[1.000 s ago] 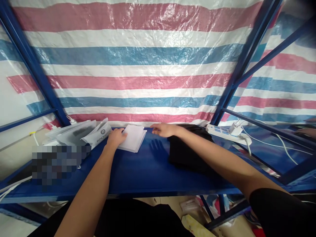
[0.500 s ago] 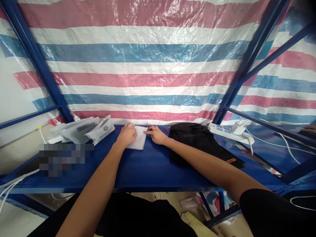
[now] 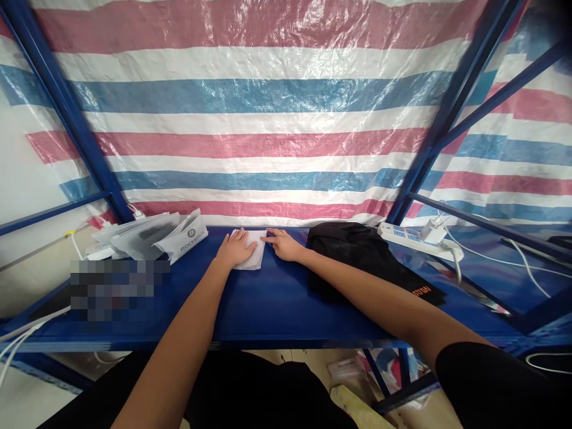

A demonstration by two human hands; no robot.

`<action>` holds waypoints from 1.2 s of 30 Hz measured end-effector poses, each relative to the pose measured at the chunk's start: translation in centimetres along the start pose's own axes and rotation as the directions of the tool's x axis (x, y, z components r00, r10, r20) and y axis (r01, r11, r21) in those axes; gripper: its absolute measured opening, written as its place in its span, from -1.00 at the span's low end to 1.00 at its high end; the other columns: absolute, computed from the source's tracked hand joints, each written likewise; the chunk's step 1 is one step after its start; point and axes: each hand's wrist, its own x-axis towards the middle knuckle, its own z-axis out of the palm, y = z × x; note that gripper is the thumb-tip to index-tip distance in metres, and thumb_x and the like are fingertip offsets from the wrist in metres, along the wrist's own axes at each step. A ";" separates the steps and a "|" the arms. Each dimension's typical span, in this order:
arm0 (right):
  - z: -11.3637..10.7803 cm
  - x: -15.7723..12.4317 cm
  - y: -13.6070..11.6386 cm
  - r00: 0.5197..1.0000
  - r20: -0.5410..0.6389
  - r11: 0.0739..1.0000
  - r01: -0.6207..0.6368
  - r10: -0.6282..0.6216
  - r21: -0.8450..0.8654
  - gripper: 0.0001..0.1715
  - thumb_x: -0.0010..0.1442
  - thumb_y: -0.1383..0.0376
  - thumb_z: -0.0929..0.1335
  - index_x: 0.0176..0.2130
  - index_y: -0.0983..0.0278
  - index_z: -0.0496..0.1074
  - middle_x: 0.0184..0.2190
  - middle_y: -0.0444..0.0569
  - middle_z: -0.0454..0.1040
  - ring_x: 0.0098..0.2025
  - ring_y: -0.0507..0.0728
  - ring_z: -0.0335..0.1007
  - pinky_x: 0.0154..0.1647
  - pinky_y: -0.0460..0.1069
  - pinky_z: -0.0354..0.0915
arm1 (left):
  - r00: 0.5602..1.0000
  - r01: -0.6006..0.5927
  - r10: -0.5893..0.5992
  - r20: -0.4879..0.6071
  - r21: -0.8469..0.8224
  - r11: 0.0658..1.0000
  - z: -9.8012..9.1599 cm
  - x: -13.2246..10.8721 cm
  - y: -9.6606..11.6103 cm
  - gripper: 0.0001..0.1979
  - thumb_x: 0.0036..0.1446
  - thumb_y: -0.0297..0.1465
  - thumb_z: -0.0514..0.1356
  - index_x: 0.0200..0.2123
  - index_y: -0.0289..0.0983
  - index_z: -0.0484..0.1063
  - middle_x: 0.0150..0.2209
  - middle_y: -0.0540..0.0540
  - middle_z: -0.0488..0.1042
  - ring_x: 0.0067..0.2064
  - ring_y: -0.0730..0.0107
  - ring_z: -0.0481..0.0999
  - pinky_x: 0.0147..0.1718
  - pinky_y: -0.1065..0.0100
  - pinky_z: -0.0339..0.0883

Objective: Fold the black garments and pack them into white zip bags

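A small folded white sheet (image 3: 255, 257), paper by its look, lies on the blue tabletop (image 3: 268, 310). My left hand (image 3: 236, 247) rests flat across its left part, fingers spread and pointing away from me, covering much of it. At the sheet's upper right edge is my right hand (image 3: 282, 244), its fingers stretched out to the left and the tips at the edge. Neither hand is wrapped around anything.
Black folded clothing (image 3: 348, 253) with orange lettering lies right of my right hand. Behind it sits a white power strip (image 3: 409, 237) with plugs and cables. Frosted plastic bags (image 3: 185, 235) stand at the left. Blue metal posts (image 3: 71, 119) and a striped tarp (image 3: 268, 95) enclose the back.
My left hand has shifted slightly right and its curled fingers have flattened out over the sheet. The sheet now shows narrower. My right hand has hardly moved.
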 end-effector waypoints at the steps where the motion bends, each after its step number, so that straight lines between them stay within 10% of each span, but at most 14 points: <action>1: 0.0 0.0 0.0 1.000 0.001 1.000 0.006 -0.006 -0.002 -0.26 0.40 0.51 0.25 0.45 0.10 0.42 0.52 0.17 0.22 0.52 0.40 0.18 0.49 0.35 0.20 | 1.000 0.011 -0.011 0.012 0.005 1.000 -0.1 0.0 0.1 -0.11 0.48 0.12 -0.25 0.62 -0.34 -0.03 0.64 -0.31 -0.21 0.65 -0.03 -0.17 0.55 -0.15 -0.29; 10: 0.2 0.0 0.1 1.000 -0.019 1.000 0.011 -0.011 -0.002 -0.26 0.38 0.50 0.26 0.44 0.14 0.42 0.55 0.14 0.20 0.57 0.36 0.13 0.51 0.34 0.17 | 0.999 -0.017 0.017 -0.042 0.006 1.000 0.3 0.1 0.3 -0.11 0.48 0.14 -0.22 0.58 -0.35 0.10 0.62 -0.40 -0.11 0.64 -0.21 -0.14 0.52 -0.33 -0.37; 15: 0.2 0.3 0.4 0.997 0.000 0.997 0.073 -0.073 0.018 -0.25 0.38 0.51 0.24 0.45 0.19 0.41 0.54 0.15 0.23 0.60 0.26 0.08 0.57 0.29 0.09 | 0.976 -0.207 0.206 -0.074 -0.007 0.978 0.5 -0.3 0.2 -0.29 0.53 -0.08 -0.16 0.52 -0.34 0.24 0.59 -0.30 0.09 0.61 0.01 0.03 0.54 0.00 -0.13; 26: 0.3 0.5 0.4 0.997 0.014 0.996 0.077 -0.078 0.047 -0.27 0.38 0.50 0.23 0.45 0.28 0.38 0.45 0.17 0.36 0.57 0.22 0.16 0.63 0.26 0.00 | 0.999 0.010 -0.011 0.030 0.018 1.000 0.1 -0.7 0.8 -0.04 0.39 0.29 -0.18 0.63 -0.14 0.00 0.65 -0.28 -0.26 0.63 -0.38 -0.24 0.52 -0.22 -0.27; 36: 0.5 0.5 0.7 0.996 -0.001 0.995 0.093 -0.093 0.045 -0.26 0.38 0.51 0.22 0.46 0.29 0.37 0.46 0.14 0.36 0.57 0.22 0.16 0.63 0.27 0.02 | 0.994 0.058 -0.064 -0.085 -0.066 0.996 0.5 -0.4 0.8 -0.02 0.46 0.17 -0.11 0.53 -0.56 0.13 0.58 -0.57 -0.05 0.61 -0.27 -0.05 0.52 -0.11 -0.11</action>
